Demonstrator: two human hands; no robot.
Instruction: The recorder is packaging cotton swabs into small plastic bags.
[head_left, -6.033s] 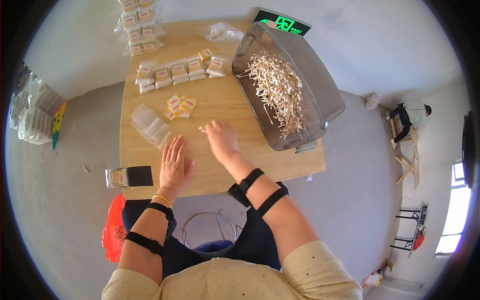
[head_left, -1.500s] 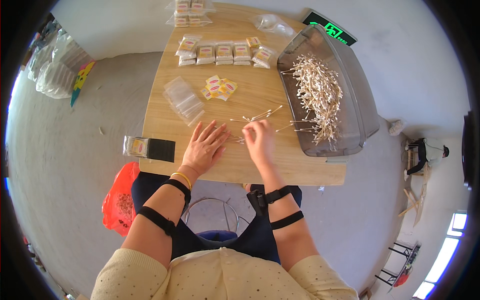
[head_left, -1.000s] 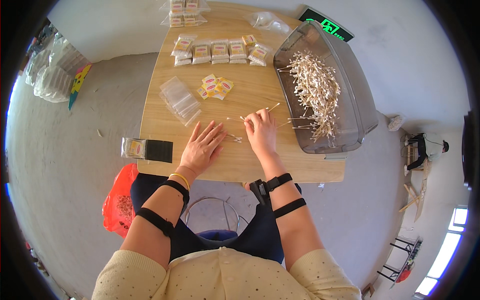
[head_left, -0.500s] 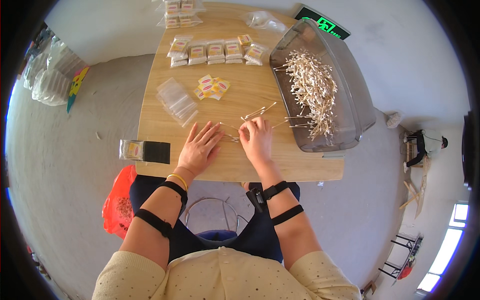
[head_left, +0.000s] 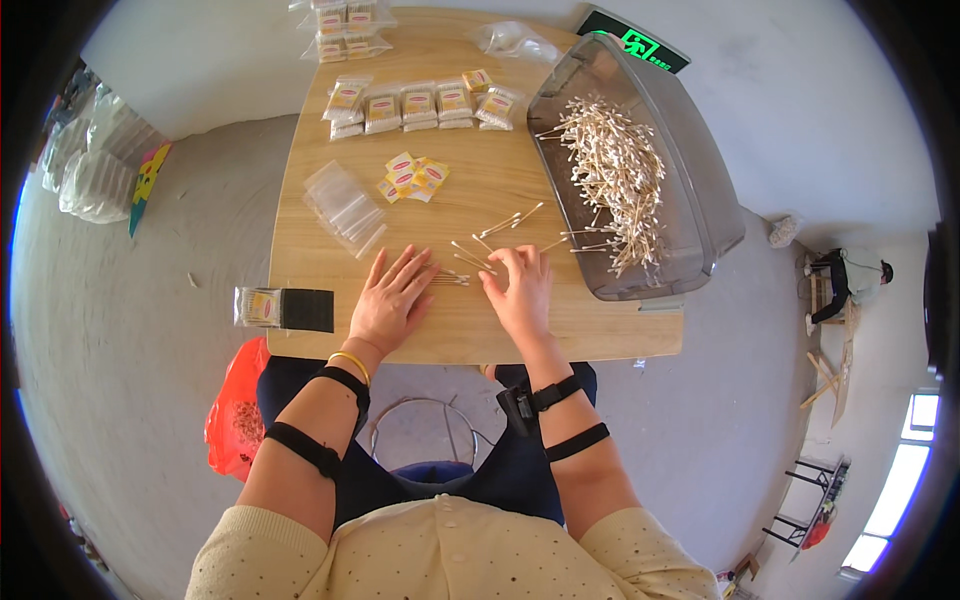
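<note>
My left hand [head_left: 388, 303] lies flat on the wooden table, fingers stretched over a small bundle of cotton swabs [head_left: 452, 277] whose tips stick out on its right side. Just to the right, my right hand [head_left: 521, 292] is open, its thumb and forefinger apart beside a few loose cotton swabs [head_left: 474, 257]. A few more stray swabs [head_left: 513, 219] lie beyond that hand. At the right, a grey see-through plastic bin [head_left: 700, 190] stands tilted on its side, its opening toward me, with a large heap of cotton swabs [head_left: 618, 180] in it.
Flat clear bags [head_left: 343, 208] and yellow-white cards [head_left: 412, 178] lie mid-table. Behind them stands a row of filled swab packs [head_left: 418, 104]. A pack [head_left: 258, 307] beside a black pad [head_left: 307, 310] sits at the left edge. A red bag [head_left: 234, 410] hangs below.
My right hand's thumb and forefinger have parted, and loose swabs now show beside them. My left hand stays flat over its bundle. The whole view has shifted slightly.
</note>
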